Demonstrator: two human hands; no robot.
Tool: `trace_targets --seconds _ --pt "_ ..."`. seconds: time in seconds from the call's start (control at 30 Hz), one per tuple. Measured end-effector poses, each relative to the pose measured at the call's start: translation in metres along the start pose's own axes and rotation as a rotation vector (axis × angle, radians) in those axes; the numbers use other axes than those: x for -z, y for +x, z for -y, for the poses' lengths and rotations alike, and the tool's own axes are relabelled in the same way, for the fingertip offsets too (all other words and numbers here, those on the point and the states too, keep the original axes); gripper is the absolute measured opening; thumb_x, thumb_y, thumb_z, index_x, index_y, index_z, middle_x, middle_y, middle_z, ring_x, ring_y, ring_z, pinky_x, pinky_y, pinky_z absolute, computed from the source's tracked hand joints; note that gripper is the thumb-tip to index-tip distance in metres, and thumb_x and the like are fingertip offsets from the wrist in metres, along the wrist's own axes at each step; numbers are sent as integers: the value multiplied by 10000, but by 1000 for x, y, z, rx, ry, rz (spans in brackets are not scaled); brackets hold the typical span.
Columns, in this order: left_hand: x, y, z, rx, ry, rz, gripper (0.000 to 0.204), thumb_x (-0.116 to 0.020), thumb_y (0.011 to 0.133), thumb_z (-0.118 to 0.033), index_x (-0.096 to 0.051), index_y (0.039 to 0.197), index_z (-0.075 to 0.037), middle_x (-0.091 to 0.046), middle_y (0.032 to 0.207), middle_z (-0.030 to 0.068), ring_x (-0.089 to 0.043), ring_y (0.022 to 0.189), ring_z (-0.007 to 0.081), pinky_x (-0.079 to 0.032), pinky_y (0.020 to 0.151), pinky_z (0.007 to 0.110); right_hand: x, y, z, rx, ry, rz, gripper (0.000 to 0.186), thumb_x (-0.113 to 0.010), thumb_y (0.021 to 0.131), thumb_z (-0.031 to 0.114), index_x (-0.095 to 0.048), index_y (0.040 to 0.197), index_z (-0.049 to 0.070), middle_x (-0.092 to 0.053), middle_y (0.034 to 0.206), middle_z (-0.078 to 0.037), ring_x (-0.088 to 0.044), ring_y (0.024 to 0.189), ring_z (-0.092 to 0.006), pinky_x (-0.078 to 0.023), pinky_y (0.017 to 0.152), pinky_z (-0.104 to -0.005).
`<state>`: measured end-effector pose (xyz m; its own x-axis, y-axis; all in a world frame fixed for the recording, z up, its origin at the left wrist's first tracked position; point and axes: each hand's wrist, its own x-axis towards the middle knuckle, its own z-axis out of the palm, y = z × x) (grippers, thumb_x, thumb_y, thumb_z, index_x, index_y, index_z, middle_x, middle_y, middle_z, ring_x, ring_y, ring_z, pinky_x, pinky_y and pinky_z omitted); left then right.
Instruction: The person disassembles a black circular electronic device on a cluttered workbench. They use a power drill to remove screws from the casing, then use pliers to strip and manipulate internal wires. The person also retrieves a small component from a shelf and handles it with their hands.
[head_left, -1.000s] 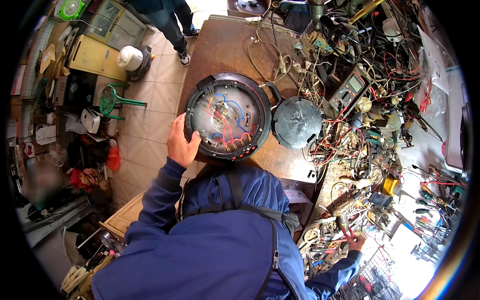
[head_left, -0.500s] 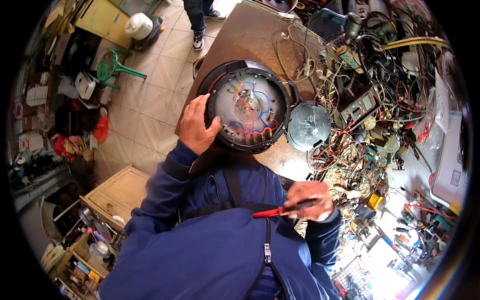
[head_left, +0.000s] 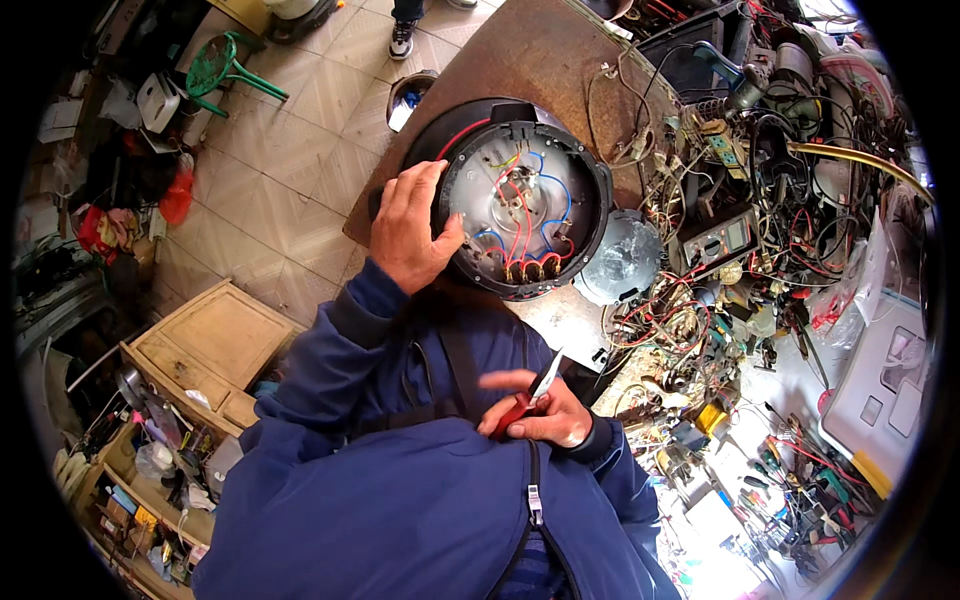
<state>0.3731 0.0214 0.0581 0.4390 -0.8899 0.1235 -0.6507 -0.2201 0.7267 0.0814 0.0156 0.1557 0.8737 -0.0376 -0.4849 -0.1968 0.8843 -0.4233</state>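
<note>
A round black appliance lies upside down on the brown workbench, its base open, showing red and blue wires. My left hand grips its left rim. Close to my chest, my right hand holds a small red-handled knife with the blade pointing up toward the appliance. A round grey metal cover plate lies just right of the appliance.
Tangled wires, a meter and parts crowd the bench's right side. Screwdrivers and hand tools lie at lower right. A green stool, a wooden cabinet and another person's shoe are on the tiled floor.
My right hand came in from the tool pile at lower right to my chest, now holding the knife blade-up. The view has closed in on the appliance; my left hand stayed on its rim.
</note>
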Motion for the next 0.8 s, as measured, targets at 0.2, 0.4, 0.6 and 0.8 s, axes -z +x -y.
trace_targets --seconds 0.2,0.4,0.6,0.8 --pt "-1 -1 2 6 7 -17 656 -721 806 -138 -551 1429 -23 -587 1372 198 -560 1239 396 -458 1090 454 -5 7 45 -25 -1156 -473 150 -629 1021 79 -679 1159 48 -725 988 -155 -736 891 -228 -565 764 -360" --pt "-2 0 2 -3 9 -19 661 -721 797 -142 -554 1425 -24 -589 1370 192 -563 1232 391 -458 1085 454 48 16 84 357 -2052 -764 128 -745 911 191 -694 937 77 -600 811 -97 -587 781 -304 -493 686 -430" --pt "-3 0 2 4 -1 -31 665 -722 794 -143 -553 1426 -25 -589 1370 189 -562 1228 394 -454 1087 454 57 29 106 334 -2471 -552 111 -688 844 163 -650 845 59 -595 809 -75 -563 818 -266 -474 713 -393" --pt "-2 -2 0 14 -8 -32 671 -726 797 -141 -546 1433 -27 -587 1373 190 -561 1229 396 -452 1088 453 59 38 112 303 -2586 -480 118 -660 812 148 -661 847 36 -595 800 -84 -569 833 -258 -473 708 -389"
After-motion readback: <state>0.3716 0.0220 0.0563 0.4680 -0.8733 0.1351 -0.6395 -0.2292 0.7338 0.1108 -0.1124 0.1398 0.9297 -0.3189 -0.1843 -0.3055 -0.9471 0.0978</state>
